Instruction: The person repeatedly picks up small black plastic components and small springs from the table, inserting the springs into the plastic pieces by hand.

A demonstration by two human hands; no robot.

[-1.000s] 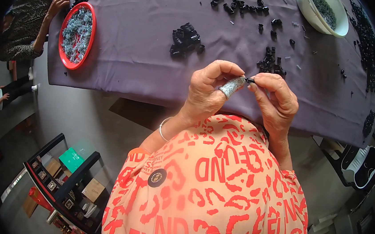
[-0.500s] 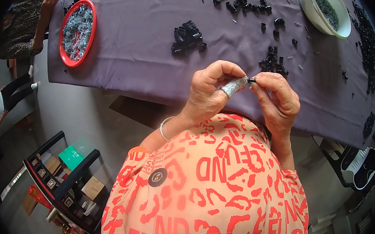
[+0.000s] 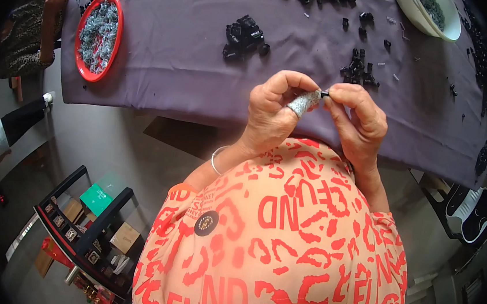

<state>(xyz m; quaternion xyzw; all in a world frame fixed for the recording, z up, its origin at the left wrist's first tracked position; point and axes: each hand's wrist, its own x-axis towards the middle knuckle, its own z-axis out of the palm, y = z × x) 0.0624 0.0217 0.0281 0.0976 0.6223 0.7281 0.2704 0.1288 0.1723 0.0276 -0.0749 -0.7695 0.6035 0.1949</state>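
Your left hand and right hand are pinching a small black piece between their fingertips, keeping it near the front edge of the desk, while a black pile is lying beyond.

On the purple cloth, round red plastic basket by left edge, round white bowl toward right edge, black plastic pieces between.
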